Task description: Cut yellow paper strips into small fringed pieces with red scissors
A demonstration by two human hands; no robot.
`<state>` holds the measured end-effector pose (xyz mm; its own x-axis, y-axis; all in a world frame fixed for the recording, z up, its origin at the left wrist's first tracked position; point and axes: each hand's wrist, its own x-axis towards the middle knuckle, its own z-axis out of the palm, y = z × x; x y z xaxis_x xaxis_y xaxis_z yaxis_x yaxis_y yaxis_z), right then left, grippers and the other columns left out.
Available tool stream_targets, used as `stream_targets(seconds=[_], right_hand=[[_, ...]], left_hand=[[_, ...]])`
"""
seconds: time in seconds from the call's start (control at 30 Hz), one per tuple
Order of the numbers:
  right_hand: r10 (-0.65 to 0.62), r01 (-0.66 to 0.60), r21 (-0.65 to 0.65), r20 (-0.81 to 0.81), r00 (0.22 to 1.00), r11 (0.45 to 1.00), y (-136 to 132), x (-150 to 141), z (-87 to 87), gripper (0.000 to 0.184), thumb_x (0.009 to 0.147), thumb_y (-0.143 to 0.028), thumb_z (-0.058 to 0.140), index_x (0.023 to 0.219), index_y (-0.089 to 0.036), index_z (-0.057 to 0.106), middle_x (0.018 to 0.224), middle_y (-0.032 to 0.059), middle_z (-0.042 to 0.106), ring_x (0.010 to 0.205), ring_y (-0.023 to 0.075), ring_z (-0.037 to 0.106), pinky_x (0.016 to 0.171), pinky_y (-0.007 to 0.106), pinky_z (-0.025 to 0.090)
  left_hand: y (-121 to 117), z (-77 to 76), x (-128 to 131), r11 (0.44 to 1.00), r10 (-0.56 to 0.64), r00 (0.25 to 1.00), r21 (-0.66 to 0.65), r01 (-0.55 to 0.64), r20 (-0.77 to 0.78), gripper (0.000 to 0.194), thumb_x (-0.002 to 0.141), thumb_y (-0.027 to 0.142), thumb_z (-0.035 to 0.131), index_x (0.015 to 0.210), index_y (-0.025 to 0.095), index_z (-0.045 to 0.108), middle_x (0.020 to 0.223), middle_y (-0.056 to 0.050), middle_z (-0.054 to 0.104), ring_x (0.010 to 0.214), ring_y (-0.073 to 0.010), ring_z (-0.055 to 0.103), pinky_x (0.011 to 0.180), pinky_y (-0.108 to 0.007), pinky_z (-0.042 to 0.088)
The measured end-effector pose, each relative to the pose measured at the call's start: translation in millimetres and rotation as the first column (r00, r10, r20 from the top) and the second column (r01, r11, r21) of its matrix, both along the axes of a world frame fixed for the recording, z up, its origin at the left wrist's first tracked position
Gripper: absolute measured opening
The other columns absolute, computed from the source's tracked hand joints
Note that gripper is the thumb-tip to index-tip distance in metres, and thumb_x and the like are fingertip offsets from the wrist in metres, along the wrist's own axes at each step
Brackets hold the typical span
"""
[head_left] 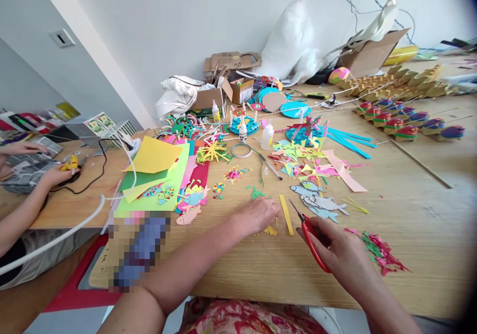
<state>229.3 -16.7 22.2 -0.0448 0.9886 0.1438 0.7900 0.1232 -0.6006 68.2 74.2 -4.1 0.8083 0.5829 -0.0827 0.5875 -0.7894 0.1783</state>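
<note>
1. My right hand (pixel 337 249) is closed around the scissors (pixel 307 232); the grip is firm on the handles, with part of them hidden behind my fingers.
2. The scissors have bright red, looped handles and short, dark, pointed blades. They are tilted above the table (pixel 238 274), tips directed up and to the left. I cannot tell whether the blades are fully together.
3. The strip (pixel 286 215) is plain yellow, narrow and straight-edged. It lies on the table between my two hands, just left of the blades and apart from them, its far end leaning slightly left.
4. My left hand (pixel 261 212) is lowered to the table beside the strip, fingers drawn together and pointing down. A thin yellow sliver (pixel 276 220) shows at the fingertips; I cannot tell whether they pinch it.
5. A yellow scrap (pixel 270 230), small and irregular in outline, lies just below my left hand.
6. Beyond my left hand is a small heap of green bits (pixel 257 193).
7. Beyond my right hand lie grey and blue paper fish (pixel 324 205), overlapping. To its right is a pile of red and green snippets (pixel 383 254).
</note>
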Motion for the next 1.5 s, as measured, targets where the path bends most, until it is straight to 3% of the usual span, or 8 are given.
stream_targets(seconds=[0.57,0.77,0.83,0.93,1.0,1.13,1.3,1.5], right_hand=[[0.0,-0.001,-0.036,-0.023,1.0,0.999,2,0,-5.1,0.03,0.08,-0.043,0.04,0.069,-0.019,0.054,0.048,-0.0019,0.054,0.042,0.0127,0.049,0.041,0.022,0.035],[-0.047,0.001,-0.144,-0.314,0.948,0.99,8,-2,-21.2,0.024,0.077,-0.043,0.051,0.073,-0.019,0.051,0.055,-0.0036,0.051,0.05,0.0124,0.047,0.045,0.021,0.036],[-0.055,-0.027,-0.168,-0.467,0.883,0.985,11,-7,-25.7,0.023,0.073,-0.041,0.057,0.075,-0.019,0.05,0.061,-0.0028,0.053,0.054,0.0124,0.048,0.048,0.022,0.038],[-0.076,-0.043,-0.173,-0.626,0.776,0.984,16,-18,-25.4,0.026,0.07,-0.041,0.062,0.077,-0.019,0.051,0.069,-0.0012,0.056,0.057,0.012,0.049,0.05,0.022,0.04],[-0.083,-0.052,-0.171,-0.696,0.714,0.984,18,-26,-21.0,0.027,0.069,-0.041,0.063,0.08,-0.019,0.053,0.072,0.0,0.058,0.058,0.0119,0.05,0.051,0.022,0.04],[-0.055,-0.09,-0.149,-0.759,0.649,0.985,23,-39,-12.8,0.03,0.063,-0.041,0.068,0.078,-0.019,0.054,0.067,-0.0013,0.056,0.053,0.011,0.047,0.047,0.021,0.038],[-0.006,-0.11,-0.109,-0.738,0.675,0.988,29,-49,-15.7,0.024,0.065,-0.036,0.068,0.074,-0.02,0.052,0.061,-0.0039,0.05,0.056,0.0121,0.047,0.049,0.021,0.038],[-0.001,-0.113,-0.111,-0.719,0.695,0.987,32,-54,-18.5,0.022,0.065,-0.033,0.066,0.071,-0.02,0.049,0.06,-0.004,0.049,0.053,0.0109,0.045,0.047,0.021,0.037]], left_hand=[[0,1.7,1,0.996,0.057,0.996,-0.076,-0.052,0.07,0.011,0.079,0.015,0.047,0.083,0.014,0.058,0.087,-0.007,0.062,0.081,-0.0185,0.057,0.07,-0.027,0.044],[0,14.7,-9,0.983,0.127,0.972,-0.157,-0.097,0.196,0.013,0.08,0.012,0.044,0.081,0.015,0.057,0.076,-0.001,0.061,0.068,-0.0105,0.055,0.063,-0.019,0.042],[-4,19.4,-14,0.951,0.204,0.927,-0.29,-0.11,0.315,0.011,0.078,0.012,0.046,0.08,0.015,0.057,0.073,0.001,0.06,0.065,-0.0083,0.053,0.06,-0.017,0.04],[-13,22.5,-22,0.84,0.392,0.8,-0.532,-0.108,0.455,0.008,0.074,0.012,0.05,0.077,0.014,0.058,0.069,0.002,0.057,0.063,-0.0077,0.05,0.058,-0.016,0.039],[-19,23.4,-26,0.797,0.463,0.746,-0.593,-0.113,0.48,0.007,0.073,0.013,0.052,0.076,0.013,0.058,0.067,0.003,0.055,0.061,-0.0078,0.048,0.056,-0.017,0.038],[-28,28.0,-31,0.834,0.458,0.724,-0.531,-0.15,0.515,0.006,0.074,0.012,0.053,0.074,0.014,0.058,0.066,0.002,0.054,0.061,-0.009,0.048,0.056,-0.018,0.037],[-34,32.3,-34,0.92,0.348,0.763,-0.354,-0.167,0.544,0.011,0.076,0.008,0.05,0.074,0.016,0.057,0.072,0.0,0.058,0.069,-0.0117,0.053,0.063,-0.02,0.039],[-38,28.5,-37,0.934,0.337,0.775,-0.294,-0.204,0.534,0.01,0.077,0.009,0.049,0.076,0.017,0.054,0.073,0.0,0.058,0.068,-0.0118,0.053,0.063,-0.021,0.039]])
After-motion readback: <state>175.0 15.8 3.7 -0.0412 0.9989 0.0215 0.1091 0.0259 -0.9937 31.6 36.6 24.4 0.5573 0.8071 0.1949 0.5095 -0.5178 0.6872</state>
